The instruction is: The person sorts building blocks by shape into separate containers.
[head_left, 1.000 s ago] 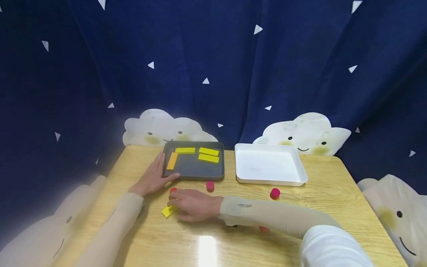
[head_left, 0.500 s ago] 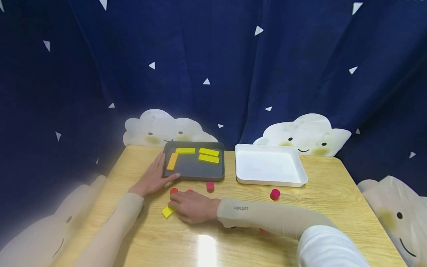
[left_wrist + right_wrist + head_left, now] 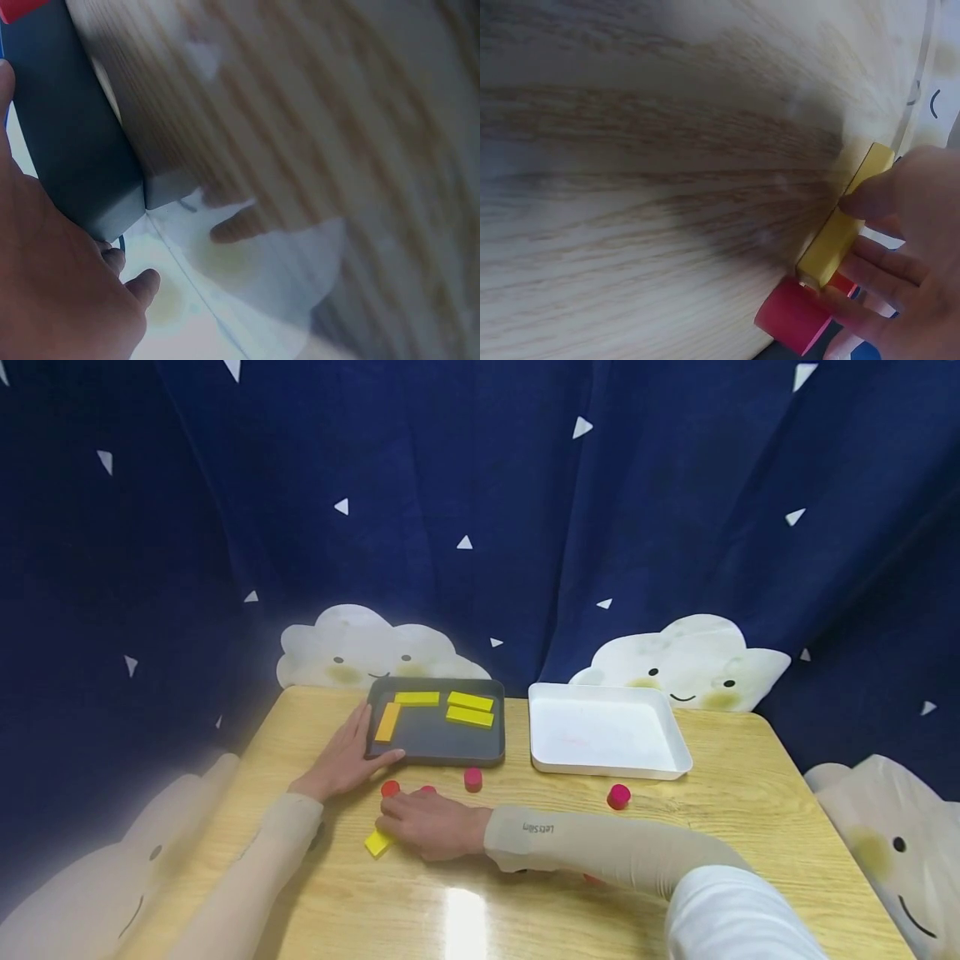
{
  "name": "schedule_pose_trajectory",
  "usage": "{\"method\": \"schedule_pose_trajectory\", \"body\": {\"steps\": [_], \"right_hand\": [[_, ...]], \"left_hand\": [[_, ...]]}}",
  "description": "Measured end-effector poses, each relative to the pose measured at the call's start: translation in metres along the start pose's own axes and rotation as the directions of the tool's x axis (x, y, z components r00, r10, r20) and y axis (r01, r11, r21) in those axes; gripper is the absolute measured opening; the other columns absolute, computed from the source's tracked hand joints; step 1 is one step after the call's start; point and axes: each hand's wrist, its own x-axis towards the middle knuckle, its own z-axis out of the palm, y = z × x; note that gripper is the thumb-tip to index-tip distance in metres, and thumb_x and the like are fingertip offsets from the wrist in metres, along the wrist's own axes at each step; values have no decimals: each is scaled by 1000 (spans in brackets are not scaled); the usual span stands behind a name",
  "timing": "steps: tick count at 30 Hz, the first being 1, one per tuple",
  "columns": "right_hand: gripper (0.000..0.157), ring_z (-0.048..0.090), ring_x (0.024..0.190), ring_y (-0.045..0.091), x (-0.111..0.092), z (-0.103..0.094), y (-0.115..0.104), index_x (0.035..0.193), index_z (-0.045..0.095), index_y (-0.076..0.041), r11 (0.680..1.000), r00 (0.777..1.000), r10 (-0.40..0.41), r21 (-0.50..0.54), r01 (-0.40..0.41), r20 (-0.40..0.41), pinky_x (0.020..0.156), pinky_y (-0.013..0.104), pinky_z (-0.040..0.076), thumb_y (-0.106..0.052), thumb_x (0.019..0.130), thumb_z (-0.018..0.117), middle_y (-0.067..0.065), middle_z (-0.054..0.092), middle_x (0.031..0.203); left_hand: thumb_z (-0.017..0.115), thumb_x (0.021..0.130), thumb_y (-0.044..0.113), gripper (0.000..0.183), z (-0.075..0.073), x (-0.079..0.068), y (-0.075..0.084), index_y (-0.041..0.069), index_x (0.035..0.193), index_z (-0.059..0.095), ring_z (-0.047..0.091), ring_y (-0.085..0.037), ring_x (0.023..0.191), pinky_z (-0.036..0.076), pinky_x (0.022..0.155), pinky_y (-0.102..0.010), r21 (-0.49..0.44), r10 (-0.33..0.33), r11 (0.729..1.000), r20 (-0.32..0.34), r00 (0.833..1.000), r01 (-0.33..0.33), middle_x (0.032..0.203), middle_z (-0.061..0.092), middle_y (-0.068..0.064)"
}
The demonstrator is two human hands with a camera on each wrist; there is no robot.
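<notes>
My right hand (image 3: 435,825) pinches a yellow rectangular block (image 3: 838,238) low over the wooden table, thumb on one long side and fingers on the other. In the head view only the near end of this block shows past the hand. A crimson cylinder (image 3: 793,315) lies close by the block's end in the right wrist view. My left hand (image 3: 348,758) rests along the left side of a dark grey tray (image 3: 435,758), fingers extended and thumb reaching to the front rim. Inside the tray are an orange block (image 3: 387,722) and several yellow blocks (image 3: 469,717).
A white tray (image 3: 611,772) stands right of the grey one. A red disc-like piece (image 3: 390,788) sits near the right hand, a pink cylinder (image 3: 472,779) before the grey tray, another pink cylinder (image 3: 618,796) before the white one. A red piece (image 3: 592,878) is partly hidden by the right forearm.
The right hand has shifted slightly and its fingers have closed on the yellow block, uncovering a reddish piece behind it. The left hand keeps its place on the grey tray.
</notes>
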Motion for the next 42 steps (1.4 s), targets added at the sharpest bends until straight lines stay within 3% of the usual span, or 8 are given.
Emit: {"method": "schedule_pose_trajectory", "body": {"steps": [10, 20, 27, 42], "right_hand": [[34, 55, 109, 10, -4, -1, -5, 134, 62, -20, 1000, 999, -15, 19, 14, 39, 94, 20, 51, -12, 102, 69, -5, 58, 119], [26, 56, 103, 9, -10, 3, -8, 128, 64, -19, 998, 998, -46, 46, 48, -40, 89, 19, 50, -13, 103, 65, -6, 56, 112], [32, 57, 103, 9, -13, 2, -10, 124, 64, -20, 998, 998, -35, 51, 38, -45, 89, 20, 50, -15, 94, 74, -7, 58, 110], [37, 53, 96, 7, -23, 4, -17, 123, 63, -21, 997, 999, -18, 77, 21, -48, 84, 17, 46, -20, 90, 81, -9, 58, 110]], "left_hand": [[58, 95, 79, 123, -2, -2, 3, -2, 170, 4, 8, -45, 164, 14, 131, -63, 0, -1, 1000, -4, 1000, 1, 179, 2, -23], [59, 96, 77, 122, 0, -1, 0, -2, 170, 3, 10, -47, 163, 15, 132, -62, 12, 16, 1000, -17, 1000, -16, 178, 3, -25], [57, 96, 79, 123, -1, -1, 4, -2, 170, 3, 10, -46, 164, 15, 131, -62, 15, -1, 1000, -11, 1000, 1, 178, 2, -25], [58, 96, 78, 123, -1, -3, 4, -4, 170, 4, 11, -49, 163, 17, 130, -65, 15, 5, 1000, -20, 1000, -4, 178, 4, -27]]}}
